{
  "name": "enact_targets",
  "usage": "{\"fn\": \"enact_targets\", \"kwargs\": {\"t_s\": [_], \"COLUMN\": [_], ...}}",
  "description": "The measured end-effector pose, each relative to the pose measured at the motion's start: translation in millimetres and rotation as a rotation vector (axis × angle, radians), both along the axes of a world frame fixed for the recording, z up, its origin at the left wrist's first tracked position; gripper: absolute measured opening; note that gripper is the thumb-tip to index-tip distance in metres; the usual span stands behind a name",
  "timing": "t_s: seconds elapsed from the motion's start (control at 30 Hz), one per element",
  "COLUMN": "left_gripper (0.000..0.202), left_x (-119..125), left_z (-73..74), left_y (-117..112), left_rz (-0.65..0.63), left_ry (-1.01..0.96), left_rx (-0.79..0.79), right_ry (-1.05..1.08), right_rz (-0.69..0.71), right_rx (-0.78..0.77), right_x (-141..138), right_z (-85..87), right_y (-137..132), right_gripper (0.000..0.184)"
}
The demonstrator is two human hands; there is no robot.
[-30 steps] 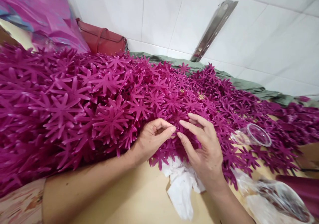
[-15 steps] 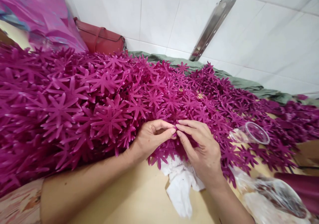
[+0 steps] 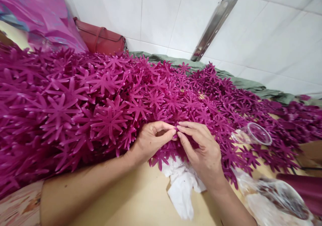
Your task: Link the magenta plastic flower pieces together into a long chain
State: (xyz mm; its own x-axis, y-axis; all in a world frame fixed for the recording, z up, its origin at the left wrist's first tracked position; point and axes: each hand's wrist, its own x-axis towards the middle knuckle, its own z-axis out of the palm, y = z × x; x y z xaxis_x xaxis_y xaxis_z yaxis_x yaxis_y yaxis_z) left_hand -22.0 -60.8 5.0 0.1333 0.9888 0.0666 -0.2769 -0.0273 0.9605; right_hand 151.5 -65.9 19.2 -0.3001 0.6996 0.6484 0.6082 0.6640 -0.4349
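Observation:
My left hand (image 3: 153,137) and my right hand (image 3: 201,144) meet at the front edge of a large heap of magenta flower-shaped pieces (image 3: 110,118). Thumb and fingers of each hand pinch one small magenta flower piece (image 3: 175,135), mostly covered by the fingertips. Its full shape cannot be made out against the similar pieces behind. The heap's pieces have several narrow rounded petals each. Just below the hands, a crumpled white tissue (image 3: 182,189) lies on the pale yellow table (image 3: 130,199), partly behind my right wrist.
A clear plastic cup (image 3: 258,134) lies tipped on the pieces at right. Nearer stands a plastic bag (image 3: 276,199) with dark contents. A red handbag (image 3: 100,38) and a pink plastic bag (image 3: 50,14) sit at the back left, by the white tiled wall (image 3: 161,14).
Almost nothing differs. Both hands keep the same pinch at the same place, with only a very slight shift of my right fingers.

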Motion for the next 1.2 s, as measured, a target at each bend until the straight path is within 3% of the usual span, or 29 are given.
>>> {"fn": "enact_targets", "kwargs": {"t_s": [0.8,1.2], "left_gripper": [0.008,0.006], "left_x": [-0.3,3.4], "left_z": [-2.4,-4.3], "left_y": [-0.4,-0.6], "left_rz": [0.020,0.055], "left_ry": [0.047,-0.002], "left_rx": [0.037,0.016], "right_ry": [-0.026,-0.082], "right_rz": [0.017,-0.064], "right_rx": [0.054,0.123], "right_x": [-2.6,-9.6], "right_z": [-1.0,-3.5], "right_y": [0.4,-3.8], "right_gripper": [0.019,0.015]}}
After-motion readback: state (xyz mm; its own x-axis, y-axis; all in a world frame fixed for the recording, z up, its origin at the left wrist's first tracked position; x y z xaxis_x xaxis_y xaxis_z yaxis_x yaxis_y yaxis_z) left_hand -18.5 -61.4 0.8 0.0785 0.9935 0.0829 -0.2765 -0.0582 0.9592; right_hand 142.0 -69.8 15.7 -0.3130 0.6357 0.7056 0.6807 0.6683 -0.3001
